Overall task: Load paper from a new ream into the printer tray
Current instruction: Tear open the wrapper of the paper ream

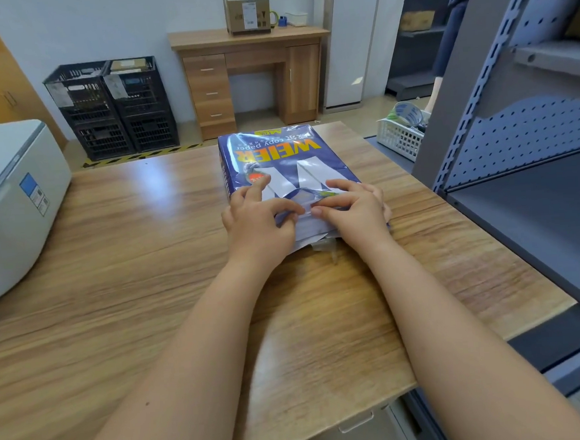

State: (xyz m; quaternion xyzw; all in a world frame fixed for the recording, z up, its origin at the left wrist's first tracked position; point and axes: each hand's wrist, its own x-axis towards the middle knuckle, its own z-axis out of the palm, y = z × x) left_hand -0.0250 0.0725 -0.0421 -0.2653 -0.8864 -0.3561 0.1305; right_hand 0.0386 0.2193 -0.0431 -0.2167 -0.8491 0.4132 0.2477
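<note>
A ream of copy paper point(277, 159) in a glossy blue wrapper lies flat on the wooden table point(129, 248), its yellow lettering upside down to me. My left hand point(259, 222) and my right hand point(353, 208) both rest on its near end, fingers pinching the wrapper there. The wrapper at that end looks torn, with white paper edges showing between and below my hands. The printer point(9, 201), white and grey with its lid down, sits at the table's left edge, well apart from the ream.
A grey metal shelving unit point(522, 128) stands close on the right. A white basket point(401, 136) holds a roll of tape behind the table's far right corner. Two black crates point(112, 108) and a wooden desk point(251, 74) with a cardboard box stand by the back wall.
</note>
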